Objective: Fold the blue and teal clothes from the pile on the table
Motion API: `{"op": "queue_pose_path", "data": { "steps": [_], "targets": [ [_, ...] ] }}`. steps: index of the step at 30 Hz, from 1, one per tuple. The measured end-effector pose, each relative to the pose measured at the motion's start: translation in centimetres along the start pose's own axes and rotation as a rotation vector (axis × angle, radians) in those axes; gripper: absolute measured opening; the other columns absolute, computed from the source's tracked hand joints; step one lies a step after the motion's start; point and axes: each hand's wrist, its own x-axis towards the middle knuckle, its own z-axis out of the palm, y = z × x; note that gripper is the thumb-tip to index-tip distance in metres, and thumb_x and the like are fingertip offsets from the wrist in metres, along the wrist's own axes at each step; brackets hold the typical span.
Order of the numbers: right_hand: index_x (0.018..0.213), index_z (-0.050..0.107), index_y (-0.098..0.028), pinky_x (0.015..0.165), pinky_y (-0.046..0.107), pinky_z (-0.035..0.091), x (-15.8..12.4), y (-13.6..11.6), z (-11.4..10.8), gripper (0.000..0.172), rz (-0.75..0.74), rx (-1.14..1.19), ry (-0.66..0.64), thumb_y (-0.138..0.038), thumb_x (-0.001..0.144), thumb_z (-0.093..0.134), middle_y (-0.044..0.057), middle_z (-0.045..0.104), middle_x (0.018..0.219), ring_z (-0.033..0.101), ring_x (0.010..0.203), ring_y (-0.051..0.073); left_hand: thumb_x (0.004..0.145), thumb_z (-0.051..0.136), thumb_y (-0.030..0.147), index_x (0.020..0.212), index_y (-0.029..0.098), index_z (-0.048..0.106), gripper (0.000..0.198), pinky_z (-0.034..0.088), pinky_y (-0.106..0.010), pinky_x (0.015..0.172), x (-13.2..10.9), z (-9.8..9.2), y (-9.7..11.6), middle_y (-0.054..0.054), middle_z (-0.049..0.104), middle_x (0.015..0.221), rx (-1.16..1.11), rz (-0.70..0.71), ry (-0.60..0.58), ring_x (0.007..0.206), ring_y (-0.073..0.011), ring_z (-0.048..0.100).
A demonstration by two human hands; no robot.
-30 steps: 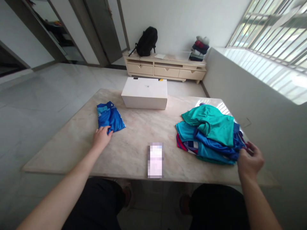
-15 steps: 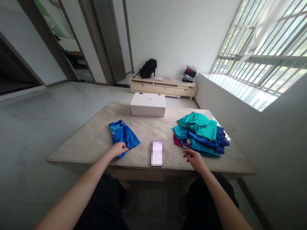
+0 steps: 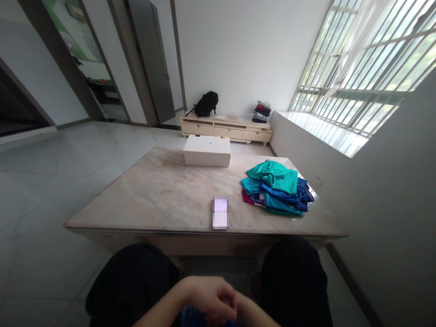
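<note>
Low in the view, over my lap, my left hand (image 3: 209, 297) is curled into a closed grip on a folded blue garment (image 3: 190, 316), of which only a small patch shows under the fingers. My right hand (image 3: 250, 313) lies just behind it at the bottom edge. Its fingers are hidden by the left hand. Both hands are off the marble table (image 3: 163, 195). A pile of teal and blue clothes (image 3: 275, 188) lies on the table's right side, and a phone (image 3: 220, 212) lies near the front edge.
A white box (image 3: 206, 151) stands at the table's far edge. Beyond it a low cream cabinet (image 3: 226, 129) holds a black backpack (image 3: 206, 104) and stacked clothes (image 3: 260, 112). A low wall and barred window run along the right. My knees are under the table's front edge.
The folded blue garment has left the table's left side and is now in my lap under my left hand. Both hands pulled back from the table, and the view rose and drew back.
</note>
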Motion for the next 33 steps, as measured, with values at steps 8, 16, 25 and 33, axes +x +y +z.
{"op": "queue_pose_path", "data": {
  "steps": [8, 16, 25, 33],
  "targets": [
    [0.078, 0.066, -0.019, 0.062, 0.033, 0.057, 4.0, 2.3, -3.6, 0.044, 0.237, 0.316, 0.235, -0.063, 0.084, 0.063, 0.003, 0.071, 0.066, 0.072, 0.063, 0.023, 0.090, 0.054, 0.035, 0.097, 0.017, 0.065, 0.023, 0.049, -0.031, 0.074, 1.7, -3.7, -2.4, -0.005, 0.067, 0.085, 0.192, 0.038, 0.690, 0.084, -0.0238, 0.065],
    [0.076, 0.070, -0.019, 0.070, 0.035, 0.056, 4.3, 3.6, -3.6, 0.059, 0.308, 0.589, 0.267, -0.074, 0.057, 0.079, 0.005, 0.074, 0.071, 0.073, 0.071, 0.027, 0.075, 0.075, 0.026, 0.118, 0.020, 0.061, 0.045, 0.043, -0.040, 0.106, 3.1, -2.0, -3.4, -0.013, 0.059, 0.126, 0.407, -0.037, 0.846, 0.121, -0.0319, 0.058],
    [0.068, 0.073, -0.016, 0.059, 0.030, 0.049, 4.8, 3.1, -3.9, 0.044, 0.252, 0.576, 0.208, -0.052, 0.052, 0.091, 0.004, 0.071, 0.064, 0.065, 0.057, 0.021, 0.076, 0.061, 0.009, 0.097, 0.021, 0.057, 0.025, 0.048, -0.030, 0.085, 2.7, -3.7, -3.6, -0.008, 0.068, 0.104, 0.484, -0.186, 0.871, 0.099, -0.0255, 0.068],
    [0.066, 0.061, -0.018, 0.064, 0.028, 0.048, 6.1, 3.5, -8.8, 0.031, 0.207, 0.409, 0.568, -0.039, 0.076, 0.081, -0.005, 0.062, 0.059, 0.060, 0.059, 0.016, 0.086, 0.051, 0.006, 0.087, 0.018, 0.065, 0.019, 0.046, -0.029, 0.081, 2.3, -5.8, -4.4, -0.009, 0.075, 0.097, 0.521, -0.261, 0.842, 0.096, -0.0244, 0.070]
  ]
}}
